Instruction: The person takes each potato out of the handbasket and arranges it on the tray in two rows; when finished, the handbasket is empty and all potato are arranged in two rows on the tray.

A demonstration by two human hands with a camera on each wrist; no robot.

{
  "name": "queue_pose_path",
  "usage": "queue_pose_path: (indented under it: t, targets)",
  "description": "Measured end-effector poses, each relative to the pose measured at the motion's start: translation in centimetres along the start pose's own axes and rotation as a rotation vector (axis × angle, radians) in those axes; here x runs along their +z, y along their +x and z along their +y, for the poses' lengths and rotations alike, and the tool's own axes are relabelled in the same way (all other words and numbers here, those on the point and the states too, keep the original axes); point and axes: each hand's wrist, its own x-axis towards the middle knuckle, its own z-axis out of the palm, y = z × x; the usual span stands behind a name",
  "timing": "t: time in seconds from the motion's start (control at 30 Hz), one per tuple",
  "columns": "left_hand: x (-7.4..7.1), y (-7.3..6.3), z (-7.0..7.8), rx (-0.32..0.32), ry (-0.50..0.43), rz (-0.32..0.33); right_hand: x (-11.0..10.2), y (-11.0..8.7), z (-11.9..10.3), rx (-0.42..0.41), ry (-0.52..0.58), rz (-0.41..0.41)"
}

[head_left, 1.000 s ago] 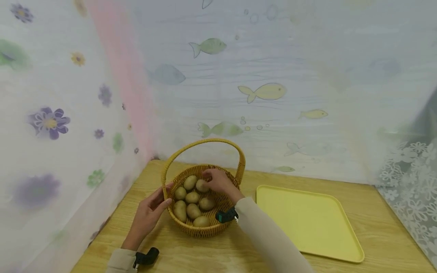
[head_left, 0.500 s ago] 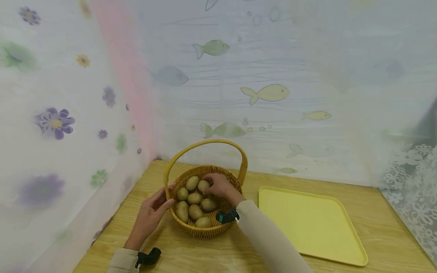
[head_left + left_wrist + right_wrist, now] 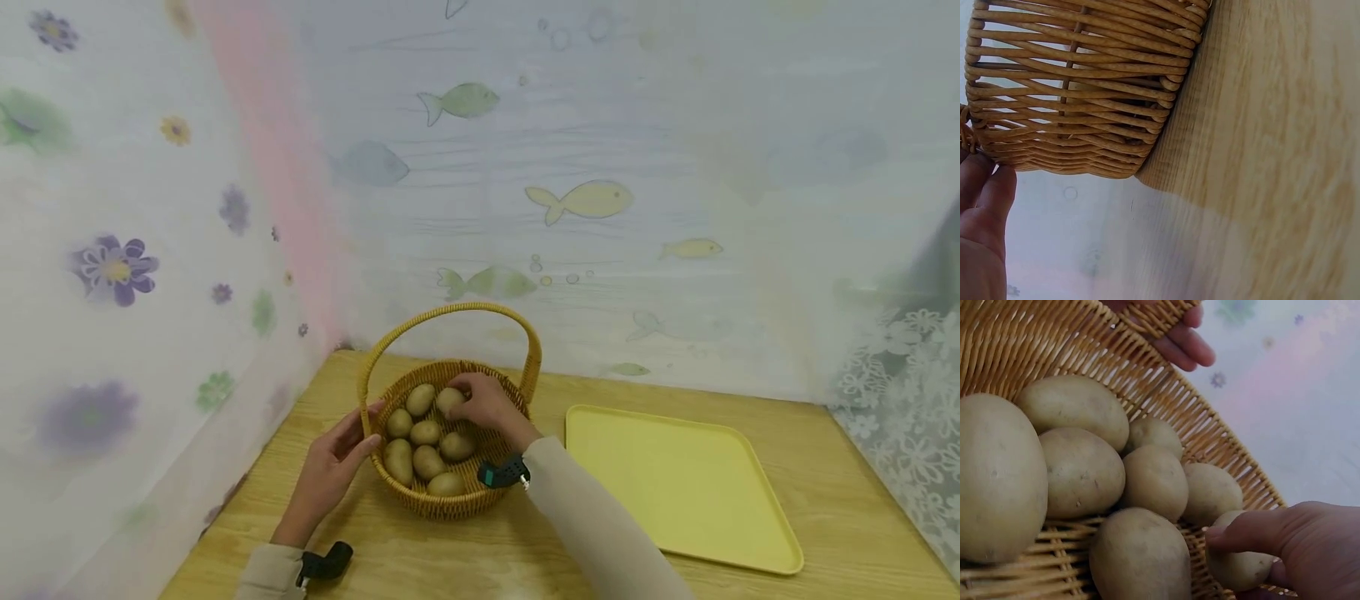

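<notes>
A round wicker basket (image 3: 442, 507) with a tall arched handle stands on the table, holding several potatoes (image 3: 425, 432). My left hand (image 3: 327, 477) holds its left side where the handle meets the rim, thumb toward me and fingers behind. In the right wrist view, the left fingers (image 3: 1186, 347) reach past the woven handle. My right hand (image 3: 489, 406) is inside the basket at the back. Its thumb and fingers pinch a potato (image 3: 1238, 565), with the thumb on top and the other fingertips partly hidden below. Other potatoes lie close beside it on the woven bottom.
To the right of the basket, a yellow rectangular tray (image 3: 682, 483) lies flat on the wooden table (image 3: 420, 554). A wall covering with fish drawings (image 3: 480, 208) rises behind, and a flowered one (image 3: 150, 350) stands along the left side.
The head view shifts slightly. My right hand stays at the same potato, which shows a little more between the fingers. My left hand keeps its place on the basket.
</notes>
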Motion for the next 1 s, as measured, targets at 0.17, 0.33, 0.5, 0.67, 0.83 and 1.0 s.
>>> queue_pose_path:
  t: [0.17, 0.33, 0.5, 0.67, 0.83, 1.0]
  targets:
    - [0.0, -0.1, -0.1, -0.041, 0.004, 0.015, -0.2, -0.4, 0.3, 0.005, 0.025, 0.013]
    - [0.2, 0.0, -0.1, -0.037, -0.003, 0.009, -0.8, -0.9, 0.1, -0.001, 0.046, 0.018]
    - [0.2, -0.1, -0.2, -0.018, 0.0, 0.004, -1.2, -1.4, -0.5, -0.018, 0.065, 0.016]
    - [0.1, -0.1, -0.4, -0.025, -0.003, 0.013, -1.5, -1.9, -1.1, -0.048, 0.056, 0.014]
    - [0.1, 0.0, -0.3, -0.021, 0.005, 0.011, -1.9, -2.5, -1.4, -0.065, 0.063, 0.019]
    - [0.1, 0.0, -0.2, -0.036, 0.002, 0.014, -2.1, -2.9, -1.1, -0.078, 0.101, 0.029]
